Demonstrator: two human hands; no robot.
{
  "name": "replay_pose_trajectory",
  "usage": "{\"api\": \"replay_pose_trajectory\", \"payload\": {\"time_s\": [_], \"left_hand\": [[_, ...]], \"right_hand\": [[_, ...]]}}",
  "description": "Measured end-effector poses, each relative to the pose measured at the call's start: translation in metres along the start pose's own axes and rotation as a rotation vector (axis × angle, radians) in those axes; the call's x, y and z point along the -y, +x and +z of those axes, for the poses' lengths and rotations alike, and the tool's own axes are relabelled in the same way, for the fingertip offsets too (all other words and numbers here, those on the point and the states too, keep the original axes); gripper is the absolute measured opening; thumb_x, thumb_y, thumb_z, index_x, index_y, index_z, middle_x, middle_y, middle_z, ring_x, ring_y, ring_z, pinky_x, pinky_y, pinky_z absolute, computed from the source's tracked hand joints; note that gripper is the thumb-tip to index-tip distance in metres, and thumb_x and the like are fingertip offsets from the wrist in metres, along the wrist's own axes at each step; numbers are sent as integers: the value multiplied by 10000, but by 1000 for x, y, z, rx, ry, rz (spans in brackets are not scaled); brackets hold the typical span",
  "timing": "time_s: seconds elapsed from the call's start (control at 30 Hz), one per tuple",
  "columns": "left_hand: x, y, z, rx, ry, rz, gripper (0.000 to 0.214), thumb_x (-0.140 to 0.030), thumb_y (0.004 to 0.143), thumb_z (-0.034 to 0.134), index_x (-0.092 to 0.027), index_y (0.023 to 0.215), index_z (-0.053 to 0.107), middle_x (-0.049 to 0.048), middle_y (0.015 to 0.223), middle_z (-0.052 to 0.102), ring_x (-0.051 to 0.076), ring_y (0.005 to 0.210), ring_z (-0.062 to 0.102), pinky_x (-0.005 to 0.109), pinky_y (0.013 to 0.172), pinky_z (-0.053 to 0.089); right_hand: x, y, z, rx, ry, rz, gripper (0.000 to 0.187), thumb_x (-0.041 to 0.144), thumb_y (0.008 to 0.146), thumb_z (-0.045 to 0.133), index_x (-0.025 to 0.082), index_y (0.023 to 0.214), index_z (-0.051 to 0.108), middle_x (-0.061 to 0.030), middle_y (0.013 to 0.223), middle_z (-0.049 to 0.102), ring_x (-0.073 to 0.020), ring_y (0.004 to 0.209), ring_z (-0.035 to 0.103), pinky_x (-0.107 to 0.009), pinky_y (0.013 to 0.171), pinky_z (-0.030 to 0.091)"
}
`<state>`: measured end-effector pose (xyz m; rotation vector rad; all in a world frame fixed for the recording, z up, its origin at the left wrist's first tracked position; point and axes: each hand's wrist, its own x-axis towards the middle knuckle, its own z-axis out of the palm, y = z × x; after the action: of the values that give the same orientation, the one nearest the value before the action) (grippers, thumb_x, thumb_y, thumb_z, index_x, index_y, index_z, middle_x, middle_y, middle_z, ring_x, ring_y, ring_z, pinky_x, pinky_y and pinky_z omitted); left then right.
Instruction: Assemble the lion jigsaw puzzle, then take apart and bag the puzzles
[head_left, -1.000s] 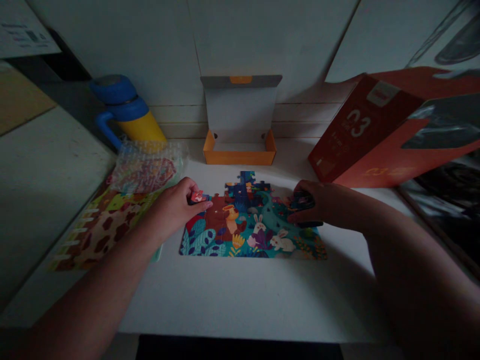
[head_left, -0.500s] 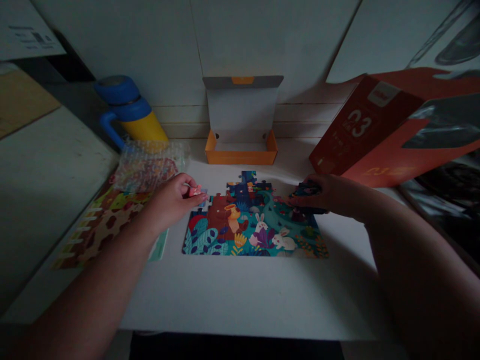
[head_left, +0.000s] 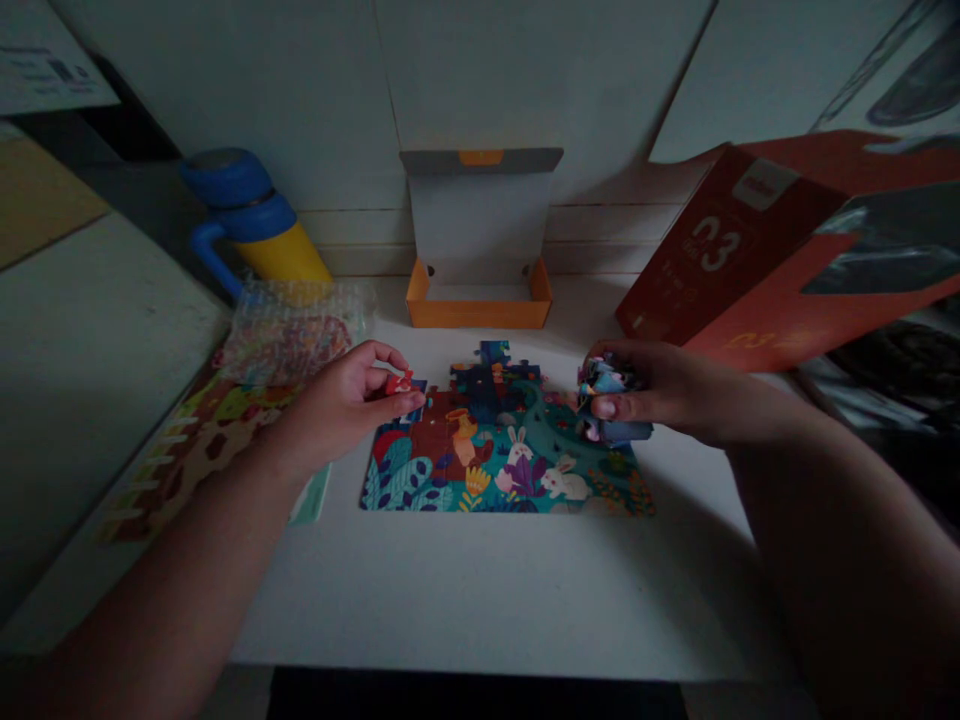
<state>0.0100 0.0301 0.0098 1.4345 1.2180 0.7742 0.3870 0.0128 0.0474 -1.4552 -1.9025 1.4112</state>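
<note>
A partly joined jigsaw puzzle [head_left: 495,460] lies on the white table, showing rabbits, a bear and leaves, with a stepped upper edge. My left hand [head_left: 367,390] is closed on a small red puzzle piece [head_left: 400,383], pinched between thumb and fingers just above the puzzle's upper left corner. Over the puzzle's right side, my right hand [head_left: 645,390] grips a stack of puzzle pieces [head_left: 606,378], their edges and colours facing me. The stack hides part of the puzzle's upper right.
Behind the puzzle stands an open orange box [head_left: 480,313]. At left are a blue and yellow flask [head_left: 262,220], a bubble-wrap packet [head_left: 292,330] and another colourful puzzle or board [head_left: 202,440]. A large red box [head_left: 750,260] stands at right.
My left hand has moved slightly right with the red piece. My right hand has turned its stack, so the pieces' colours now show towards me.
</note>
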Motion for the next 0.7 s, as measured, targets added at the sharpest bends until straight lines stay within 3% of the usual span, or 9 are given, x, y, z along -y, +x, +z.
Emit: {"api": "replay_pose_trajectory", "payload": {"time_s": [0.1, 0.2, 0.33, 0.47, 0.7], "left_hand": [[0, -4, 14, 53, 11, 32, 433, -401, 839, 825, -232, 1118, 542, -35, 781, 723, 168, 743, 725, 274, 677, 558], [1, -8, 34, 133, 19, 34, 312, -350, 914, 737, -234, 1145, 562, -28, 819, 710, 155, 709, 699, 269, 628, 551], [4, -15, 55, 235, -25, 116, 284, -255, 963, 656, -242, 1237, 584, 45, 1089, 764, 198, 993, 749, 333, 842, 613], [3, -21, 61, 282, -24, 169, 354, -171, 961, 617, -254, 1304, 582, 68, 1215, 754, 211, 1155, 731, 372, 1002, 594], [4, -23, 63, 305, 8, 219, 428, -163, 1004, 559, -268, 1420, 558, 112, 1336, 733, 231, 1243, 712, 415, 1057, 586]], "right_hand": [[8, 4, 23, -15, 81, -76, 590, 684, 723, 874, 207, 1001, 667, -44, 912, 741, -230, 821, 692, -305, 681, 534], [13, 12, 54, -12, 121, -159, 596, 637, 773, 864, 221, 1152, 668, -57, 1081, 773, -255, 949, 723, -326, 776, 558], [12, 19, 83, -73, -89, -230, 624, 644, 732, 893, 226, 1152, 697, -64, 1101, 775, -288, 1009, 715, -356, 841, 526], [8, 21, 89, -165, -187, -231, 646, 666, 721, 892, 229, 1148, 682, -57, 1042, 774, -276, 945, 704, -347, 823, 494], [6, 23, 90, -235, -162, -237, 706, 673, 693, 905, 231, 1142, 584, -61, 1057, 741, -261, 925, 670, -329, 790, 474]]}}
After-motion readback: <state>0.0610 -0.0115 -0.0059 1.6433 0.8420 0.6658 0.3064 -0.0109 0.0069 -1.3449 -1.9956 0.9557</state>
